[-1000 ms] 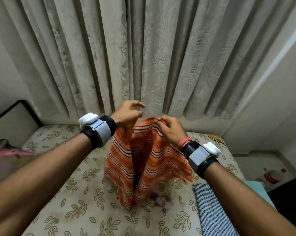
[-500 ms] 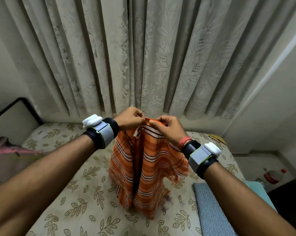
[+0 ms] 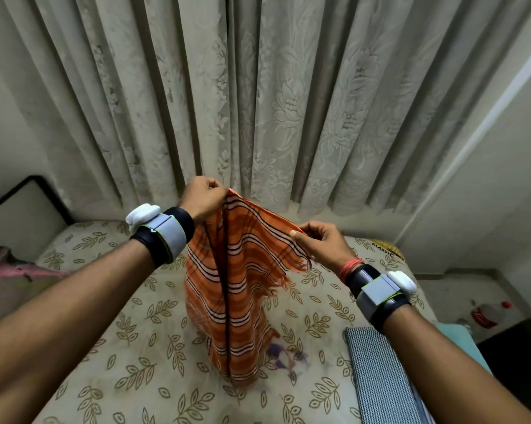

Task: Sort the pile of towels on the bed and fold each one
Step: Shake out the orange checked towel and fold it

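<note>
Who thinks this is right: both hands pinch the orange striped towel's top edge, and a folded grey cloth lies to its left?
No: the head view shows the folded grey cloth to the right of the orange striped towel, not the left. The left hand and right hand do pinch its top edge.

Towel (image 3: 236, 286) in orange with white bands edged in black; bedsheet (image 3: 135, 362) in cream with olive leaf print and a purple blotch (image 3: 284, 356); far curtain (image 3: 288, 102) in pale beige with floral pattern; folded cloth (image 3: 377, 377), near right, in black-and-white zigzag; crumpled fabric (image 3: 7, 270), left, in pink.
</note>
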### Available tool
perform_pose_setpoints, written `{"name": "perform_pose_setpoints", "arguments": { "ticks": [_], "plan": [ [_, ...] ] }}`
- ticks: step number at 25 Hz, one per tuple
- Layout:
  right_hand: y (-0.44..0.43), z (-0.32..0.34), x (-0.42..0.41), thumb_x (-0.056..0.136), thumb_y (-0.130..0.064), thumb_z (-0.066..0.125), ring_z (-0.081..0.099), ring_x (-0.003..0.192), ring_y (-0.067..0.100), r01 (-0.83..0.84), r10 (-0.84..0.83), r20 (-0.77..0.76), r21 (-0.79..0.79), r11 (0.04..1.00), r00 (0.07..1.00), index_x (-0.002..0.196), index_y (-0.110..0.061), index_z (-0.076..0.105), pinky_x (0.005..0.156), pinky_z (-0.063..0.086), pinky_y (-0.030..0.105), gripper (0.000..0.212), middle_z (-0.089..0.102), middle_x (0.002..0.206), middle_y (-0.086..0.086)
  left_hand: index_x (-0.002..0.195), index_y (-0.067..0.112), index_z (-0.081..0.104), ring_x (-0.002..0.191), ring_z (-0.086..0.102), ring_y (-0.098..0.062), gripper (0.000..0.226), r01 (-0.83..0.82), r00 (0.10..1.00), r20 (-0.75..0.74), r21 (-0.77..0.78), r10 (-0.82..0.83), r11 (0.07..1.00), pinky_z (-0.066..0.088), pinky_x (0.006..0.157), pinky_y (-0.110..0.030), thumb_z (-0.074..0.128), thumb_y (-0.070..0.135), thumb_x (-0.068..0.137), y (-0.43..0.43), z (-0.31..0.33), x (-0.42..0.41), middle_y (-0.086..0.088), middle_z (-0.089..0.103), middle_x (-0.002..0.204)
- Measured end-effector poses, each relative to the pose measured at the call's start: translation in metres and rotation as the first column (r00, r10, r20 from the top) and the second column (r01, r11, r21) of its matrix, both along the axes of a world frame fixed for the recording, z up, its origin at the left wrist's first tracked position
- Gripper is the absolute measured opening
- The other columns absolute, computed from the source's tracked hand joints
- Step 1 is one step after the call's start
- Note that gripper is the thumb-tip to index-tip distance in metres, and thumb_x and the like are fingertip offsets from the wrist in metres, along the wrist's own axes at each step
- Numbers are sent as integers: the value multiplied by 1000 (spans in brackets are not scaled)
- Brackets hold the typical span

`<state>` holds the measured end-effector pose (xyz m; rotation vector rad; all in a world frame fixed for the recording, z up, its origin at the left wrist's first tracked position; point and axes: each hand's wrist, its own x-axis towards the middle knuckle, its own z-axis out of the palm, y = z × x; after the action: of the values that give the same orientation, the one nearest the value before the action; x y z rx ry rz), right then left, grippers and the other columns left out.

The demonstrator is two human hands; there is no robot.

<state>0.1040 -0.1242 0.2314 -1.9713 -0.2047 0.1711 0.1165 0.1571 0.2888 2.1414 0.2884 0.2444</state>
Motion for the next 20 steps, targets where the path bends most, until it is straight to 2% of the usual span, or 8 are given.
{"name": "perform_pose_setpoints", "arguments": {
  "ticks": [2,5,8,10,13,16,18,20],
  "plan": [
    [0,-1,0,90,-35,74,70,81,14,32,-32,10,2,999,999,95,-21,76,83,59,40,14,77,92,6,80,5,70,73,58,-20,19,-30,1000,-10,-23,30,999,48,70,-30,57,16,87,0,-1,2,-6,64,73],
    [5,5,1,93,-30,72,73,89,20,86,-87,26,47,995,996,96,-19,74,87,60,43,12,77,94,4,81,12,66,75,59,-23,13,5,995,-95,-84,-13,996,50,74,-32,63,24,81,-3,3,-2,-7,65,77],
    [14,10,0,95,-18,68,66,76,13,87,-95,67,115,990,993,100,-14,72,79,59,39,7,75,85,8,74,13,63,72,54,-23,8,166,946,-253,-152,-201,974,43,70,-35,60,17,79,-6,7,-9,-10,60,73],
    [21,12,-3,97,-11,62,61,70,13,50,-62,61,181,982,996,105,-22,70,69,52,32,16,70,75,5,68,8,65,72,57,-25,16,207,923,-283,-213,-263,955,44,70,-36,56,8,81,-7,4,-12,-12,63,72],
    [33,15,-5,97,-6,54,62,73,13,10,-15,22,214,977,1000,102,-26,74,71,52,34,28,71,81,5,71,0,65,68,57,-23,15,181,932,-263,-264,-251,947,46,63,-28,56,-5,81,-16,-1,-17,-15,61,71],
    [39,23,-9,93,7,51,69,85,16,-51,66,-52,253,966,996,102,-13,77,85,57,34,33,77,98,7,79,1,64,65,57,-19,11,93,972,-168,-373,-166,923,48,55,-19,61,-8,84,-22,-5,-20,-12,59,72],
    [42,24,-12,89,16,53,72,90,14,-122,144,-72,247,961,987,111,-8,74,82,60,27,39,77,103,9,85,2,67,62,59,-15,8,102,977,-120,-469,-178,877,50,54,-19,62,-3,90,-24,-11,-23,-10,62,73],
    [44,21,-15,87,19,56,73,91,11,-163,180,-72,201,966,981,116,-7,72,78,60,23,42,77,106,9,88,5,69,67,63,-14,10,129,976,-82,-531,-202,838,51,61,-21,61,1,92,-26,-18,-28,-8,67,77]
  ]
}}
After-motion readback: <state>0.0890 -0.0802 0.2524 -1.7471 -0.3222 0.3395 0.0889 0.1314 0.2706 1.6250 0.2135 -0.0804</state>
